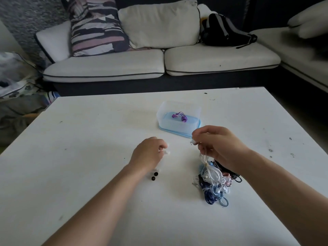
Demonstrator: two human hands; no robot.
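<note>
Illumination is soft and diffuse: the white counter reflects it evenly without glare, while the base beneath the sofa falls into deep shade. Shadows are faint and soft-edged, limited to thin patches under the left hand, the right hand and the cable pile. Sharpness is low overall; the small white piece at the left fingertips is blurred, the far-right cushion is smeared, and straight lines bow toward the frame edges.

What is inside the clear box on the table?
Purple earphones lie in the clear box. Its cloudy walls blur the floor, so anything small beside them cannot be ruled out.
</note>
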